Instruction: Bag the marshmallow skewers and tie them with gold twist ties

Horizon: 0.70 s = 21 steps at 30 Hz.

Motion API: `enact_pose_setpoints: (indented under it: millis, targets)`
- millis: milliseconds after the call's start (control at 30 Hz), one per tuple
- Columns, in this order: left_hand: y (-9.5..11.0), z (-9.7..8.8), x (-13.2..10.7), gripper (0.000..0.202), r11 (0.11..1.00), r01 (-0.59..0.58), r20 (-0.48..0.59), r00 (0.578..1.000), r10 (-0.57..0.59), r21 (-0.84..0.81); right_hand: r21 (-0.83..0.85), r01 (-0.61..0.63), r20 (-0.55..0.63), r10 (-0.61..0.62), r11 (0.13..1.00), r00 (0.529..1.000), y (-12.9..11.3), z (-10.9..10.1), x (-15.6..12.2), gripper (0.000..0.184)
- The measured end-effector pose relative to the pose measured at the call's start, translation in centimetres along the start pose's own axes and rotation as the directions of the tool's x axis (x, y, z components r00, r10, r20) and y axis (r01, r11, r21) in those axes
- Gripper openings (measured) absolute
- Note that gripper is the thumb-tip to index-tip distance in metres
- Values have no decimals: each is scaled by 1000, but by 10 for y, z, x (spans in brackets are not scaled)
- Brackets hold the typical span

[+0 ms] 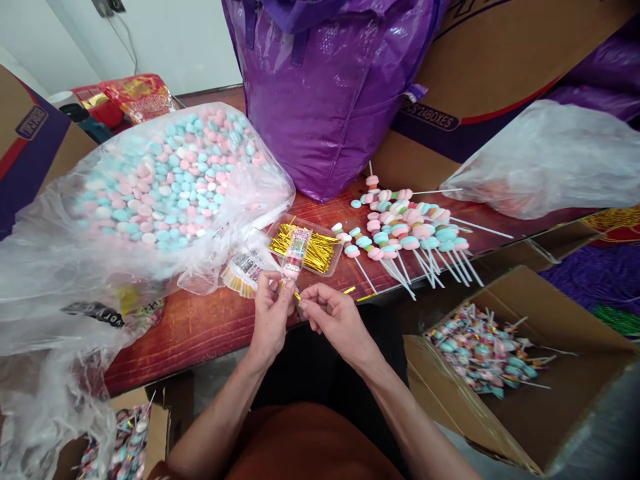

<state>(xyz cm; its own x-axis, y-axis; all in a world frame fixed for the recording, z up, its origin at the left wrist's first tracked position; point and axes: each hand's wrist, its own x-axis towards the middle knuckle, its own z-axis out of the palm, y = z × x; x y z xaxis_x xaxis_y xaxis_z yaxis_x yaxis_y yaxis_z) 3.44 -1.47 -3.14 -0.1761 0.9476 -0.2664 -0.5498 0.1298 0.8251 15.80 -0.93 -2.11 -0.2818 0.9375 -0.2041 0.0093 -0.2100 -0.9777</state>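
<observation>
My left hand is closed around the lower end of a candy stick in a clear printed wrapper, which points away from me. Between the thumb and finger of my right hand is a gold twist tie, held against the gathered neck of the wrapper. Just beyond my hands, a clear plastic tray holds many gold twist ties, partly covered by the candy stick. Left of it lie printed wrappers. To the right, unwrapped candy sticks in pink, blue and white lie in a pile.
A large clear bag of pastel candies fills the table's left. Behind stands a purple bag. Below the table edge on the right, an open carton contains wrapped candy sticks; another box sits lower left. A white plastic bag lies far right.
</observation>
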Motion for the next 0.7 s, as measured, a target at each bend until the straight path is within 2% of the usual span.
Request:
enact_pose_setpoints:
  millis: [100, 267, 433, 567, 700]
  targets:
    - [2, 3, 0, 38, 999, -19, -16, 1000, 18, -49, -17, 27, -50, -28, 999, 998, 2, 7, -1, 15]
    - [9, 6, 3, 43, 981, 23, -81, 996, -39, -192, -31, 56, -95, -59, 998, 994, 4, 16, -5, 17]
    - [29, -4, 15, 42, 964, -9, -92, 996, -16, -267, -22, -19, -145, 15, 1000, 989, 8, 1, -16, 19]
    - [40, -13, 21, 37, 980, -69, -85, 995, 54, -184, 4, -48, -199, 48, 999, 979, 5, -13, -22, 20]
    - [28, -7, 11, 33, 1000, 27, 45, 999, -27, 3, -101, 17, -192, -36, 995, 981, -6, -10, -18, 20]
